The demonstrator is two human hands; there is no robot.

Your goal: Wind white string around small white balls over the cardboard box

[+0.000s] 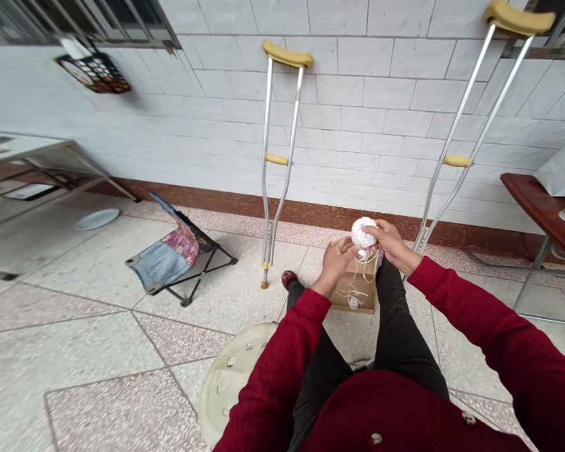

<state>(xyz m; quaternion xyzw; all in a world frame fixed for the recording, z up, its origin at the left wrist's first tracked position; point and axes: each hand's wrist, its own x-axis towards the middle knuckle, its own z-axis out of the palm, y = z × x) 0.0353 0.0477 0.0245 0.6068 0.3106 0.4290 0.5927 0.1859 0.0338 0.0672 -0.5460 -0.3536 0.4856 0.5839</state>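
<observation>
A ball of white yarn (364, 231) is held up between my hands, above a cardboard box (358, 285) on the floor. My right hand (390, 241) grips the ball from the right, thumb across its face. Just below and to the left, my left hand (338, 258) has its fingers closed on a strand of the white yarn. A smaller white bundle (363, 255) sits close to the left fingertips. Loose strands hang down into the box, where another small white clump (353, 303) lies.
Two crutches, one in the middle (277, 157) and one at right (457, 161), lean on the tiled wall. A folding stool (162, 260) stands left, a round plastic stool (235, 370) beside my leg. A brown table (522, 194) is at right.
</observation>
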